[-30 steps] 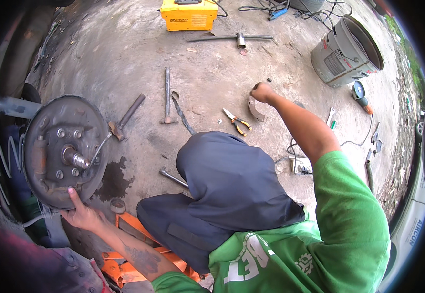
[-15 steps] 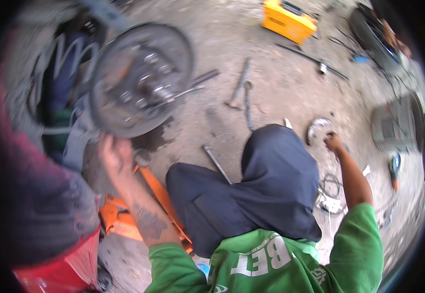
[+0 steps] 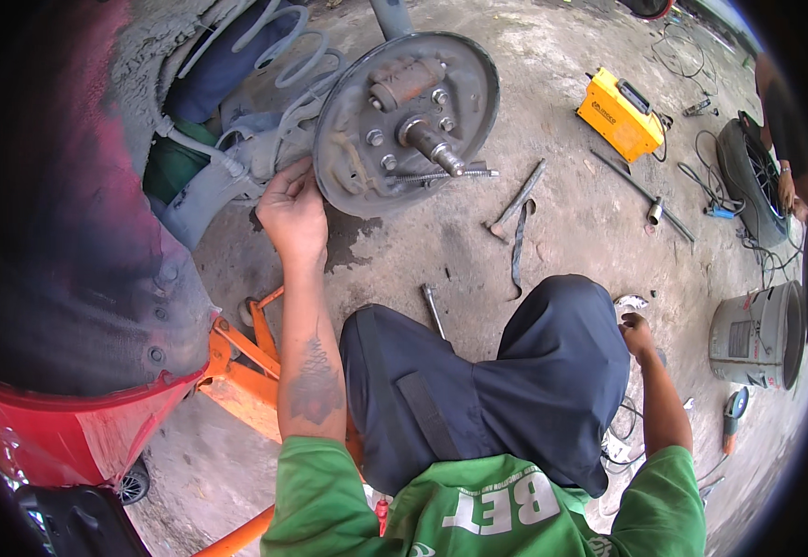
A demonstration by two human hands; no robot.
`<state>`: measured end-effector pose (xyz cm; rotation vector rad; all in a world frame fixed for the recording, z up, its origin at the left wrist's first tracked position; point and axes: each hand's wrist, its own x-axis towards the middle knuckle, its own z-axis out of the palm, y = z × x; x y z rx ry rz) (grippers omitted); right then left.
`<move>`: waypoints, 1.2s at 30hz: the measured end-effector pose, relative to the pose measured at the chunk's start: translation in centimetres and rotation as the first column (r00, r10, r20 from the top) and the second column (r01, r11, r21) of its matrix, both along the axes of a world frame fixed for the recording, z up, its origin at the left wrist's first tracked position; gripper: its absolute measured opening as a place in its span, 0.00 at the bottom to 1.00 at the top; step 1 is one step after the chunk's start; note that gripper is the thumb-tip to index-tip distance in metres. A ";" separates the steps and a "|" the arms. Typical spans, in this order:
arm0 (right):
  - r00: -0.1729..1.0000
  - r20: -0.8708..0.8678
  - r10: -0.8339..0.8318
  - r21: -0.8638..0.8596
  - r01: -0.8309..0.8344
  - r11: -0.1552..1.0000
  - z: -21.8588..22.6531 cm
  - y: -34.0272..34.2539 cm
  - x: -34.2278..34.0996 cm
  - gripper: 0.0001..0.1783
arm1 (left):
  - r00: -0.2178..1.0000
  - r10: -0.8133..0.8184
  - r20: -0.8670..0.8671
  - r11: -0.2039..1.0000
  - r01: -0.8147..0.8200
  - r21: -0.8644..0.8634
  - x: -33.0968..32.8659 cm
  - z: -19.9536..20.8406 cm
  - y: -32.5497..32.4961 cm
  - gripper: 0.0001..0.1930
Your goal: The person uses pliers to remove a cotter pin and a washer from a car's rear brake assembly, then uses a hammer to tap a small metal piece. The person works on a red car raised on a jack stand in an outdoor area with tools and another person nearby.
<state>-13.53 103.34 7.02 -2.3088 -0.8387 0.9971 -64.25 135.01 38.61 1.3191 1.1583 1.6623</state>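
My left hand (image 3: 294,215) is at the lower left rim of a round drum brake backing plate (image 3: 353,121). Its fingers are bent together behind the plate, and what they pinch there is hidden. From the plate's middle juts a bare spindle (image 3: 433,148), with bolts around it and a rusty cylinder (image 3: 408,85) above. A spring-wound rod (image 3: 441,174) crosses the lower part. Beyond my right knee my right hand (image 3: 637,334) is closed, low by the floor. A curved, shiny brake shoe (image 3: 631,302) shows just past it, partly covered by the knee.
An orange jack (image 3: 246,385) stands under the red car body (image 3: 97,427) at left. On the concrete lie a hammer (image 3: 518,200), a strap (image 3: 519,251), a wrench (image 3: 433,309) and a long bar (image 3: 627,176). Farther off are a yellow machine (image 3: 620,116), a tyre (image 3: 752,181), another person's hand (image 3: 786,190) and a grey bucket (image 3: 747,336).
The view has swung left and sharpened, so the wheel hub sits farther right. My left hand has gone from below the plate to behind its rim. The brake shoe is now more hidden.
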 end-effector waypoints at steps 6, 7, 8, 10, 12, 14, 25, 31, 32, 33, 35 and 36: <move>0.997 0.049 0.067 0.216 -0.076 0.974 5.6 5.5 -2.9 0.20 | 0.944 0.208 0.257 0.971 -0.230 0.058 -2.5 0.4 -3.8 0.10; 0.997 0.011 0.070 0.278 -0.070 0.958 7.6 7.0 -3.9 0.19 | 0.929 0.139 0.344 0.986 -0.163 0.042 -3.1 0.3 -4.6 0.09; 0.997 -0.047 0.055 0.320 -0.037 0.947 9.9 8.4 -5.1 0.18 | 0.899 0.079 0.430 0.995 -0.097 0.018 -3.6 0.2 -5.5 0.09; 0.989 -0.107 0.099 0.436 -0.043 0.899 15.1 11.3 -8.2 0.17 | 0.841 -0.020 0.541 0.999 0.038 -0.023 -4.4 -0.1 -7.0 0.08; 0.966 -0.109 0.234 0.578 -0.130 0.806 20.4 13.8 -11.8 0.16 | 0.807 -0.084 0.584 0.995 0.103 0.002 -4.5 -0.5 -8.1 0.08; 0.906 -0.036 0.422 0.665 -0.293 0.687 25.3 15.7 -15.6 0.17 | 0.794 -0.131 0.593 0.990 0.141 0.030 -4.3 -0.6 -8.9 0.08; 0.481 -0.250 0.840 0.771 -0.426 0.473 34.3 19.0 -30.3 0.21 | 0.885 -0.399 0.239 0.914 0.363 0.183 -1.5 -0.5 -11.5 0.12; 0.506 -0.366 0.781 0.784 -0.285 0.552 32.7 19.5 -30.3 0.15 | 0.854 -0.498 0.150 0.867 0.484 0.120 0.2 -0.9 -11.4 0.12; 0.519 -0.362 0.775 0.779 -0.288 0.557 32.5 19.6 -30.1 0.14 | 0.856 -0.498 0.137 0.866 0.485 0.121 0.5 -0.9 -11.3 0.12; 0.531 -0.358 0.768 0.773 -0.292 0.563 32.5 19.7 -29.9 0.13 | 0.860 -0.496 0.121 0.868 0.485 0.108 0.8 -1.0 -11.2 0.11; 0.543 -0.368 0.755 0.765 -0.284 0.578 32.5 19.7 -29.3 0.11 | 0.872 -0.486 0.062 0.873 0.481 0.084 1.4 -1.1 -11.1 0.12; 0.545 -0.376 0.750 0.765 -0.274 0.583 32.5 19.6 -28.7 0.11 | 0.878 -0.478 0.020 0.876 0.476 0.079 1.6 -1.2 -11.1 0.13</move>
